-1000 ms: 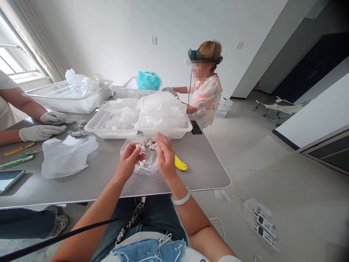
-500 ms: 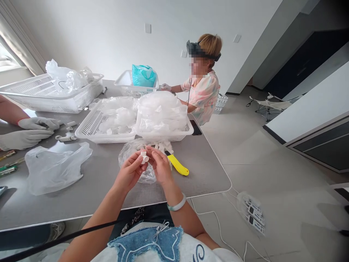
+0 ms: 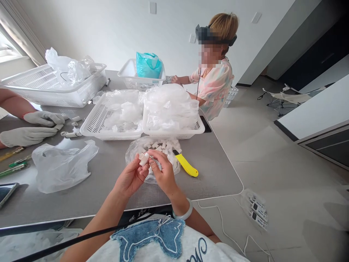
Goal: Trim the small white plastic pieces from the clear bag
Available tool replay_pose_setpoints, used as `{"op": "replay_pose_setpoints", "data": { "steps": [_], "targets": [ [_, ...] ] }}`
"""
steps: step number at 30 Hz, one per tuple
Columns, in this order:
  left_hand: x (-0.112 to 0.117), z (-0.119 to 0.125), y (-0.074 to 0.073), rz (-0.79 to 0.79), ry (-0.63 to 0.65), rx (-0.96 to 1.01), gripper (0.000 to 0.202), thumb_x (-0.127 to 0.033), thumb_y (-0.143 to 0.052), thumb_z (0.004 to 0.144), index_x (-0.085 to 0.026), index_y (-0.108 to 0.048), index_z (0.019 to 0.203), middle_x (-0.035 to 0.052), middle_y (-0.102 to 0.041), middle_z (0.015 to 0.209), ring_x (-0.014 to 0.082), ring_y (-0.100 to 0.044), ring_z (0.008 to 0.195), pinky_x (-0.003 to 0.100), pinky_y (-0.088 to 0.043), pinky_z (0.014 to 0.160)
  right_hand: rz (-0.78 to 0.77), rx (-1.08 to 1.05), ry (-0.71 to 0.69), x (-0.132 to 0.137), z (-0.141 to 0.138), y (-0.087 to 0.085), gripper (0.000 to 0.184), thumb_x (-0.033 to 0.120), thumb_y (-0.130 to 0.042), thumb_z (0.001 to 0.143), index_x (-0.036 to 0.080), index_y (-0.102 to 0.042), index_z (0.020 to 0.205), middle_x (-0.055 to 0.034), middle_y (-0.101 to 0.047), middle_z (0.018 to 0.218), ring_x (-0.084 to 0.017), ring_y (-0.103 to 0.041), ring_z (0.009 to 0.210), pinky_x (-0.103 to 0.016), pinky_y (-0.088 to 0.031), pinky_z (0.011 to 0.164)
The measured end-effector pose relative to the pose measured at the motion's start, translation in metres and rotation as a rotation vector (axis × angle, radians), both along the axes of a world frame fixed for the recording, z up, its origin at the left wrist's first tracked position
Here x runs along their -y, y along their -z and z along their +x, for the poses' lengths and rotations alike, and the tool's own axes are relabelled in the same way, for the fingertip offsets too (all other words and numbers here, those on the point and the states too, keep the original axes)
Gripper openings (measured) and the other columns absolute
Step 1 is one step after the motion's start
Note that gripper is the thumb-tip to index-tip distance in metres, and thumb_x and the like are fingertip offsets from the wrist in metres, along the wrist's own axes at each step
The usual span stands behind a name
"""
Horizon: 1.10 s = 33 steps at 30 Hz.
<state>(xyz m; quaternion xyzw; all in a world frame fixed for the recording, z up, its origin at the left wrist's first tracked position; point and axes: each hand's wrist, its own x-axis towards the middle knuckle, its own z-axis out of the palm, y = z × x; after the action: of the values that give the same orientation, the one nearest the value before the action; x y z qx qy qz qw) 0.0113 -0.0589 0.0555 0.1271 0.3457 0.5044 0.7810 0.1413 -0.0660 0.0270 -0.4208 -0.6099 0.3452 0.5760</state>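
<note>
Pinched in the fingers of my left hand (image 3: 132, 176) is a white plastic pipe fitting (image 3: 143, 158), its round opening facing up and left. My right hand (image 3: 164, 173) is closed at the fitting's right side, fingertips against it. Just beyond my hands, a clear plastic bag (image 3: 132, 150) lies spread out with several small white pipe pieces (image 3: 163, 145) on it. To the right of my right hand rests a yellow-handled tool (image 3: 188, 165), its dark end pointing at the pipe pieces.
Two white baskets (image 3: 109, 135) hold clear plastic bags (image 3: 169, 105). A crumpled bag (image 3: 62, 165) lies left. A co-worker's gloved hands (image 3: 29, 136) handle white pipe parts, near screwdrivers (image 3: 16, 167). Another person (image 3: 212, 80) sits beyond the table's right edge. White cables (image 3: 220, 222) cross the floor.
The fitting has turned in my fingers, its opening now facing left instead of right. The whole view has shifted, and the co-worker's gloved hands have moved slightly.
</note>
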Motion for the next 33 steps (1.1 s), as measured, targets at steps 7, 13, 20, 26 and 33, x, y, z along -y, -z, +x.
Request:
{"op": "replay_pose_setpoints", "data": {
  "steps": [7, 13, 20, 26, 33],
  "targets": [
    [0.005, 0.001, -0.006, -0.003, 0.037, -0.044, 0.014, -0.023, -0.08, 0.081, -0.015, -0.075, 0.091, 0.0063, -0.074, 0.083, 0.0106, -0.063, 0.063, 0.018, -0.058, 0.058, -0.011, -0.015, 0.081, 0.005, 0.003, -0.005, 0.03, 0.034, -0.048, 0.1, 0.025, -0.069, 0.119, -0.0083, -0.073, 0.121, -0.021, -0.066, 0.117, -0.036, -0.055, 0.101],
    [0.009, 0.002, -0.007, 0.214, 0.133, -0.137, 0.026, -0.029, -0.091, 0.068, -0.014, -0.076, 0.082, 0.0029, -0.069, 0.07, 0.011, -0.061, 0.063, 0.017, -0.051, 0.053, -0.102, -0.059, -0.044, 0.001, 0.002, -0.008, 0.031, 0.039, -0.051, 0.098, 0.026, -0.073, 0.114, -0.0063, -0.075, 0.12, -0.022, -0.067, 0.118, -0.034, -0.059, 0.094],
    [0.01, -0.002, -0.006, 0.329, 0.037, -0.325, 0.037, -0.038, -0.088, 0.073, -0.016, -0.076, 0.1, 0.0061, -0.073, 0.084, 0.0126, -0.06, 0.064, 0.023, -0.05, 0.058, -0.029, -0.028, 0.212, 0.005, 0.007, -0.008, 0.024, 0.031, -0.05, 0.095, 0.024, -0.071, 0.105, -0.0079, -0.074, 0.115, -0.022, -0.066, 0.116, -0.038, -0.053, 0.103],
    [0.012, 0.003, -0.005, 0.37, -0.022, -0.403, 0.048, -0.05, -0.091, 0.064, -0.017, -0.073, 0.094, -0.0021, -0.063, 0.07, 0.0094, -0.055, 0.057, 0.021, -0.045, 0.053, 0.237, 0.17, 0.178, 0.022, 0.009, -0.015, 0.018, 0.024, -0.05, 0.095, 0.026, -0.067, 0.098, -0.0062, -0.071, 0.103, -0.022, -0.064, 0.109, -0.043, -0.052, 0.1],
    [0.013, 0.001, -0.007, 0.328, 0.056, -0.438, 0.047, -0.052, -0.089, 0.067, -0.019, -0.066, 0.093, -0.0075, -0.051, 0.06, 0.0045, -0.038, 0.045, 0.018, -0.03, 0.042, 0.274, 0.425, 0.038, 0.026, 0.013, 0.005, 0.032, 0.01, -0.047, 0.089, 0.029, -0.071, 0.089, -0.0034, -0.073, 0.11, -0.025, -0.054, 0.125, -0.049, -0.048, 0.107]
  ]
}}
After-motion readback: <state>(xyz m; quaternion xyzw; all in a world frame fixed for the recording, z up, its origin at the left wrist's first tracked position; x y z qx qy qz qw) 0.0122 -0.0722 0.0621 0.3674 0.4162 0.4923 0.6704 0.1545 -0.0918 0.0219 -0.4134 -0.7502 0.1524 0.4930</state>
